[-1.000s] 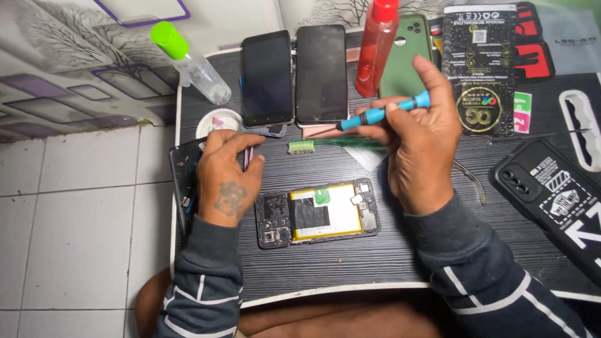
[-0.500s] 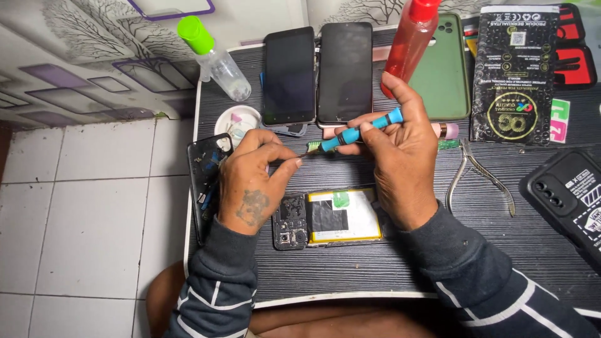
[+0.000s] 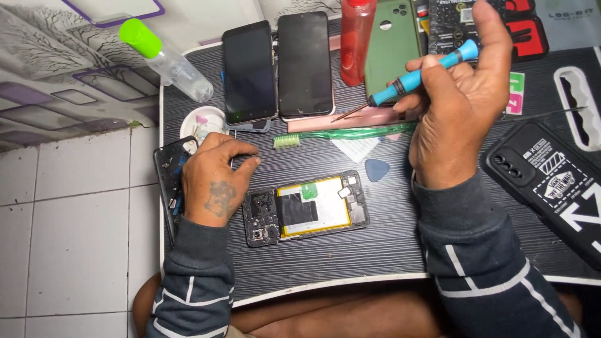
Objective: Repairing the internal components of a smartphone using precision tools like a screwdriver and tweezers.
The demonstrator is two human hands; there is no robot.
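While the opened phone point(image 3: 305, 209) lies flat near the front edge of the dark striped table point(image 3: 388, 250), its back off and its yellow-edged battery and boards bare, the right hand point(image 3: 460, 106) is raised well above and behind it, fingers clamped around a blue screwdriver point(image 3: 421, 74) whose thin tip points left and down toward a pink strip. The left hand point(image 3: 216, 172) rests just beside the phone's left end, fingers curled together with the tips pressed on the table; whether they pinch a screw I cannot tell. A slip of that sharp tip could, I judge, gouge the battery or a board. Any loose screw could roll off the near edge onto the white tiles. A green toothbrush point(image 3: 341, 134) and a blue pick point(image 3: 377, 169) lie close by.
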